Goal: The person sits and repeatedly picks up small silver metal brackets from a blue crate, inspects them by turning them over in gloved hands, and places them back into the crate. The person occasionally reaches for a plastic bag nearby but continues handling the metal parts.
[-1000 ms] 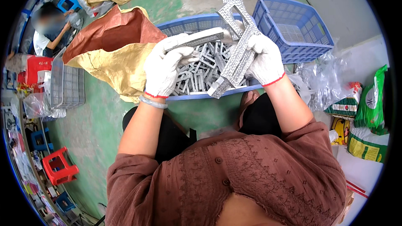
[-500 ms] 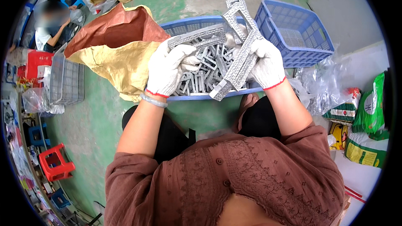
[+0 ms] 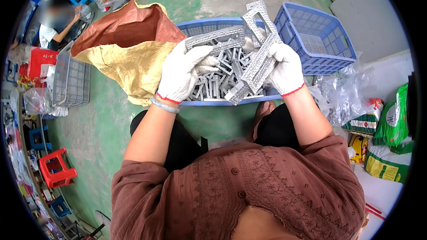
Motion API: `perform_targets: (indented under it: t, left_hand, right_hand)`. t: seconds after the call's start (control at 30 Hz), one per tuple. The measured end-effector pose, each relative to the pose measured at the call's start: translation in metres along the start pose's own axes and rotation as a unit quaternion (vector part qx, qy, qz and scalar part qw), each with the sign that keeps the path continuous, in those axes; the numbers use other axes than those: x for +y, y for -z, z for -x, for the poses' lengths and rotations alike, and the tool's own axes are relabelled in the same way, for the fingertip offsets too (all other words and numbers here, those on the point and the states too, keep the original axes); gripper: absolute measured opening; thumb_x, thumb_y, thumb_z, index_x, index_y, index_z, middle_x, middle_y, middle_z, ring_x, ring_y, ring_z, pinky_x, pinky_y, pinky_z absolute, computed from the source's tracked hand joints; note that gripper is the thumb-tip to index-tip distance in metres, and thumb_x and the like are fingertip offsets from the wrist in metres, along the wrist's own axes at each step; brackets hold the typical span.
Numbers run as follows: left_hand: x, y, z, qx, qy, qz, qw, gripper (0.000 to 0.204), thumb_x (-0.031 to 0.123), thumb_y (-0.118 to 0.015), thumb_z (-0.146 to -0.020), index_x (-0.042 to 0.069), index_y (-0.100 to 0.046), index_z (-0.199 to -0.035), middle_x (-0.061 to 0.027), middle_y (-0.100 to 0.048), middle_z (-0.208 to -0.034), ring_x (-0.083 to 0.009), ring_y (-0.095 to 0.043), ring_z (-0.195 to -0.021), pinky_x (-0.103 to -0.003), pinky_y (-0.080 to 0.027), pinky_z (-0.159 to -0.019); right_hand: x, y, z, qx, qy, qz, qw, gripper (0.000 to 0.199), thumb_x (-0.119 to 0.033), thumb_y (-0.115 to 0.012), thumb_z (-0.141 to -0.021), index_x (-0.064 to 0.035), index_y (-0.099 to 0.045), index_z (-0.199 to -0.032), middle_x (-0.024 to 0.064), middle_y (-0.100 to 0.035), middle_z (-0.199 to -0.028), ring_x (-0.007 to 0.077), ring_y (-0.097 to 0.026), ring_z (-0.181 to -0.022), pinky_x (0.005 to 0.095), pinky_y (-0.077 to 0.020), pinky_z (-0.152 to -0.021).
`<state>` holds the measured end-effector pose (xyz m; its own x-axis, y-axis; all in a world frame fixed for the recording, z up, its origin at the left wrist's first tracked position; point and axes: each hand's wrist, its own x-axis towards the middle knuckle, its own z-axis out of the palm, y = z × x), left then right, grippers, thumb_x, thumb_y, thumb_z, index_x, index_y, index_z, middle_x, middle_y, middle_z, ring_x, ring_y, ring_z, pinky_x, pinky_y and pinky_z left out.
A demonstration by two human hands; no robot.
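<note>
The left hand (image 3: pixel 182 73) and right hand (image 3: pixel 284 69), both gloved, cover the middles of the grey metal frames (image 3: pixel 255 58) they grip. The blue crate (image 3: pixel 231 24) beneath is mostly hidden by frames and hands. A distant person (image 3: pixel 55 22) is blurred.

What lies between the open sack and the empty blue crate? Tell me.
In the head view, a blue basket of grey metal frames lies between sack and empty crate.
</note>
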<state>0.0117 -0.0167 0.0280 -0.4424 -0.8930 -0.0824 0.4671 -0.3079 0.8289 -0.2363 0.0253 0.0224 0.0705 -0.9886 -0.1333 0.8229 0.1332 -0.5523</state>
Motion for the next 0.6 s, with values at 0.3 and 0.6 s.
perform_targets:
  t: [0.3, 0.6]
  left_hand:
    - [-0.0037, 0.0075, -0.0014, -0.012, 0.003, 0.022, 1.0, 0.031, 0.013, -0.059, -0.098, -0.004, -0.055, -0.124, -0.0157, -0.067, -0.102, -0.0245, -0.07, -0.085, -0.035, -0.059, -0.074]
    - [-0.0059, 0.0071, 0.0015, -0.033, -0.015, 0.096, 0.995, 0.04, 0.014, -0.06, -0.098, -0.006, -0.051, -0.131, -0.0187, -0.063, -0.122, -0.0263, -0.069, -0.097, -0.038, -0.057, -0.085]
  right_hand:
    - [0.0011, -0.0016, 0.001, -0.008, -0.001, -0.001, 1.0, 0.06, -0.002, -0.048, -0.071, 0.0085, -0.05, -0.131, 0.0259, -0.065, -0.106, 0.0338, -0.064, -0.092, 0.0451, -0.0562, -0.081]
    - [0.0043, 0.0032, -0.0002, -0.026, 0.015, 0.003, 1.0, 0.058, -0.003, -0.048, -0.074, 0.01, -0.049, -0.13, 0.0276, -0.063, -0.114, 0.0343, -0.064, -0.092, 0.0445, -0.0564, -0.081]
